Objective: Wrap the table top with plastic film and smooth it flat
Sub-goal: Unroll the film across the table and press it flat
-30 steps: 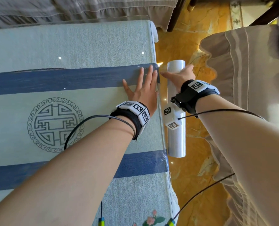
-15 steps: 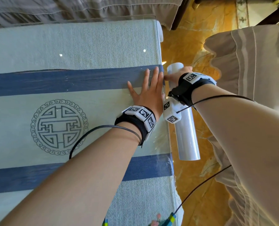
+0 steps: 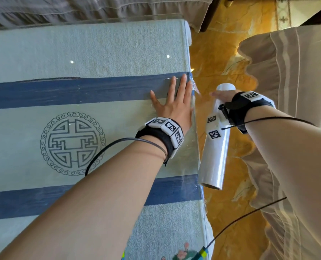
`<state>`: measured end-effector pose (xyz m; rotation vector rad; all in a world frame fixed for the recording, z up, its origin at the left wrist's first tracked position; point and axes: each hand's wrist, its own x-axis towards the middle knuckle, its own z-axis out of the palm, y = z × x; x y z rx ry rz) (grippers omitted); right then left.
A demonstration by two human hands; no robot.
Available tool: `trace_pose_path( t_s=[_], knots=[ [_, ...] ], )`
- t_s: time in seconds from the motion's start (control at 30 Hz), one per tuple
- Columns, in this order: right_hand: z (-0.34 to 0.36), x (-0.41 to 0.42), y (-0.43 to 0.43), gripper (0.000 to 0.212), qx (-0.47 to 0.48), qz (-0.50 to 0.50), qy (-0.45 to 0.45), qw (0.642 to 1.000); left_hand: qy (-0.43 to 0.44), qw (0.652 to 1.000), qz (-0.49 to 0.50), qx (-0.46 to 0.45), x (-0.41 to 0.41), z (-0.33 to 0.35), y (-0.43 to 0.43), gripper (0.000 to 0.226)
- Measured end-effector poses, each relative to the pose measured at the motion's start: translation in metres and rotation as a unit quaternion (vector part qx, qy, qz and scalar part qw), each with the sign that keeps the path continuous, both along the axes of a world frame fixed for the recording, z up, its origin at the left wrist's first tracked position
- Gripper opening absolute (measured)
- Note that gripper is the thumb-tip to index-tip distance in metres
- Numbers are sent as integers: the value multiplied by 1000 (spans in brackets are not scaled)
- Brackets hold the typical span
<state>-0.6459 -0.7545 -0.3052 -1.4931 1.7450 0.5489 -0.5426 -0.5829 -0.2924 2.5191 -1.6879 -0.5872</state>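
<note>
Plastic film [image 3: 190, 152] lies stretched over the right-hand part of the table top [image 3: 99, 45], directly beneath the left hand [image 3: 174, 109]. The fingers [image 3: 182, 85] of that hand are straight, the four nearly side by side and the thumb spread apart, and they press flat on the film where it covers the upper blue stripe [image 3: 71, 92]. The little finger lies just beside the table's right edge, so almost no surface remains on that side. Toward the left, the cloth-covered top runs open past the round emblem [image 3: 72, 143] to the frame border. From the edge the film passes as a taut transparent sheet across a narrow gap to the film roll [image 3: 215, 158]. The roll hangs tilted off the table, over the yellow marble floor [image 3: 221, 53], its lower end near the lower blue stripe [image 3: 174, 190]. The right hand [image 3: 224, 94] holds the roll near its upper end, thumb pointing toward the table; its other fingers are hidden behind the roll and the wrist band [image 3: 249, 104], so their pose cannot be told. Beige fabric-covered furniture [image 3: 296, 81] stands to the right of the roll, bounding the floor strip.
</note>
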Motion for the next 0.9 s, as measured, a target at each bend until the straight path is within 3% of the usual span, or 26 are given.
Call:
trace_pose_path(
  t_s=[0.07,0.13,0.27,0.33,0.4,0.6,0.7,0.8,0.9],
  knots=[
    [-4,-5,0,72,-29,-40,-27,998,-2,1000,4,-10,5,1,3,64],
    [-3,-21,7,87,-94,-50,24,994,8,1000,2,-21,8,1,10,63],
    [3,-103,44,95,-167,84,114,976,3,999,-24,-21,10,-6,28,58],
    [10,-149,66,83,-175,126,159,963,-11,999,-23,-28,17,-11,34,58],
    [11,-168,81,73,-193,85,162,964,-25,999,-15,-38,30,-19,42,61],
    [-16,-100,127,69,-213,-110,-12,971,-65,998,-9,-12,58,-49,85,63],
    [-26,-54,145,77,-232,-116,-106,960,-82,988,-122,50,37,-64,107,52],
    [-16,-12,155,91,-262,-115,-206,936,-74,973,-193,102,11,-78,143,58],
    [10,10,154,99,-296,-118,-270,909,4,983,-183,25,-15,-78,189,62]
  ],
)
